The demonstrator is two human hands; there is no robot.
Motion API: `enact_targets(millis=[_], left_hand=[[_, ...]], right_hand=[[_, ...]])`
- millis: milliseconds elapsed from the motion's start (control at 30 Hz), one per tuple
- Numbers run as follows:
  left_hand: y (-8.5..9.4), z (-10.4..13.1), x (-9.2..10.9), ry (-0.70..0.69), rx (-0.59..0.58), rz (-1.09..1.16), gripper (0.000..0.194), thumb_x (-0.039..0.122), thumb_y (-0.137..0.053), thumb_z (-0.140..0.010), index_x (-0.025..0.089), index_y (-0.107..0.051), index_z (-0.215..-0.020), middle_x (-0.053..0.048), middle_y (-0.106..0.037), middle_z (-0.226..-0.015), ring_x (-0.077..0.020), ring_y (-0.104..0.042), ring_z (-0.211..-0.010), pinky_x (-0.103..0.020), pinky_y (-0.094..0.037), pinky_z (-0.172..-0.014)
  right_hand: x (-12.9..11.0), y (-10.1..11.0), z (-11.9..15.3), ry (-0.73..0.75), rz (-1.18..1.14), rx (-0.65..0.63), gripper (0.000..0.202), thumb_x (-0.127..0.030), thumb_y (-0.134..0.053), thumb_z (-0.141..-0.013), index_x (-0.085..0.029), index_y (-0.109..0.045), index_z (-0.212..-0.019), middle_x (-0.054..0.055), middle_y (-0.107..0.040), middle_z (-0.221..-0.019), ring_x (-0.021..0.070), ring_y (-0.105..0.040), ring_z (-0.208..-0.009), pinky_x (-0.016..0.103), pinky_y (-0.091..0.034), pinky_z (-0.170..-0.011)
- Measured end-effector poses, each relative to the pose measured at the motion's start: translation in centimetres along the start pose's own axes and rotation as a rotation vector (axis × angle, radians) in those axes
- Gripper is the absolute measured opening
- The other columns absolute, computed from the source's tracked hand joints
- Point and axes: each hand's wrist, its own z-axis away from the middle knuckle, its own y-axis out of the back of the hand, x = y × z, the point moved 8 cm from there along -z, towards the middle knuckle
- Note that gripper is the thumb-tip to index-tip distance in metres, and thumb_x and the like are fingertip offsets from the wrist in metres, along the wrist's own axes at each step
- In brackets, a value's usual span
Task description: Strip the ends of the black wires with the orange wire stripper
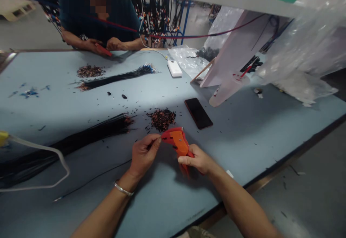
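My right hand is wrapped round the handles of a red and orange wire stripper. Pinched between the thumb and fingers of my left hand is a thin black wire, its end at the stripper's jaws. The wire trails down and left over the table to a tip with a small connector. Just beyond the tool lies a pile of black and copper-coloured scraps. A thick bundle of black wires stretches out on the left.
Across the table, a person's hands hold a red tool. A phone, a white power bank, a second wire bundle and plastic bags lie around. A white cable loops at left.
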Motion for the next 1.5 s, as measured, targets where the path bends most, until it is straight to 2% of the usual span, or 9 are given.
enact_targets(millis=[333, 667, 800, 933, 1067, 1167, 1267, 1500], left_hand=[[0.2, 0.0, -0.9, 0.047, 0.023, -0.008, 0.016, 0.029, -0.061, -0.082, 0.018, -0.072, -0.077, 0.001, -0.067, -0.064, -0.0112, -0.057, -0.057, -0.019, -0.044, -0.056], [0.1, -0.2, -0.7, 0.036, 0.022, -0.031, 0.018, 0.029, -0.059, -0.084, 0.019, -0.071, -0.076, 0.004, -0.06, -0.058, -0.0096, -0.05, -0.052, -0.018, -0.04, -0.052], [0.1, -0.2, -1.1, 0.051, 0.025, -0.04, 0.017, 0.03, -0.06, -0.084, 0.018, -0.071, -0.078, 0.003, -0.061, -0.06, -0.0099, -0.051, -0.054, -0.019, -0.041, -0.053], [0.4, -0.5, -1.4, 0.099, 0.033, -0.045, 0.018, 0.031, -0.059, -0.083, 0.018, -0.07, -0.078, 0.002, -0.062, -0.062, -0.0109, -0.052, -0.058, -0.02, -0.041, -0.056], [0.5, -0.6, -1.4, 0.137, 0.045, 0.01, 0.019, 0.032, -0.061, -0.082, 0.017, -0.069, -0.073, 0.002, -0.058, -0.06, -0.0105, -0.048, -0.057, -0.019, -0.038, -0.054], [0.4, -0.5, -1.6, 0.183, 0.062, 0.082, 0.018, 0.032, -0.064, -0.079, 0.017, -0.069, -0.071, 0.002, -0.056, -0.059, -0.0104, -0.046, -0.056, -0.019, -0.037, -0.053], [0.2, -0.3, -1.8, 0.214, 0.066, 0.122, 0.017, 0.032, -0.065, -0.078, 0.017, -0.069, -0.071, 0.002, -0.056, -0.06, -0.0105, -0.046, -0.057, -0.019, -0.037, -0.053], [-0.1, -0.1, -2.3, 0.269, 0.054, 0.165, 0.018, 0.034, -0.067, -0.077, 0.017, -0.069, -0.07, 0.003, -0.056, -0.059, -0.01, -0.045, -0.057, -0.019, -0.037, -0.053]], right_hand=[[0.3, -0.3, -0.2, 0.003, 0.016, 0.082, 0.06, -0.069, -0.061, -0.077, -0.015, -0.057, -0.052, 0.003, -0.059, -0.046, 0.0115, -0.052, -0.036, 0.021, -0.04, -0.036], [0.0, -0.2, -0.4, 0.0, 0.003, 0.186, 0.058, -0.066, -0.062, -0.077, -0.017, -0.05, -0.047, 0.0, -0.05, -0.037, 0.008, -0.043, -0.028, 0.018, -0.032, -0.029], [0.5, 0.0, -0.6, -0.032, -0.055, 0.174, 0.057, -0.067, -0.064, -0.073, -0.016, -0.052, -0.049, 0.0, -0.052, -0.039, 0.0097, -0.048, -0.03, 0.018, -0.037, -0.03], [1.0, 1.4, -0.3, -0.03, -0.204, 0.229, 0.053, -0.064, -0.066, -0.072, -0.015, -0.054, -0.056, 0.0, -0.055, -0.042, 0.0116, -0.051, -0.032, 0.02, -0.043, -0.032], [0.7, 2.5, 0.1, 0.001, -0.317, 0.277, 0.047, -0.06, -0.069, -0.072, -0.015, -0.057, -0.07, 0.002, -0.062, -0.052, 0.0155, -0.059, -0.041, 0.026, -0.051, -0.039], [-0.4, 2.1, 0.2, 0.053, -0.232, 0.221, 0.043, -0.056, -0.069, -0.076, -0.014, -0.059, -0.078, 0.006, -0.067, -0.065, 0.0186, -0.065, -0.057, 0.029, -0.054, -0.052], [-1.4, 1.6, 0.5, 0.12, -0.112, 0.196, 0.04, -0.052, -0.069, -0.079, -0.014, -0.061, -0.085, 0.007, -0.069, -0.074, 0.0181, -0.065, -0.066, 0.03, -0.054, -0.063], [-1.7, 1.7, 0.4, 0.189, -0.14, 0.183, 0.039, -0.05, -0.069, -0.079, -0.014, -0.06, -0.092, 0.007, -0.068, -0.079, 0.0187, -0.065, -0.068, 0.033, -0.054, -0.066]])
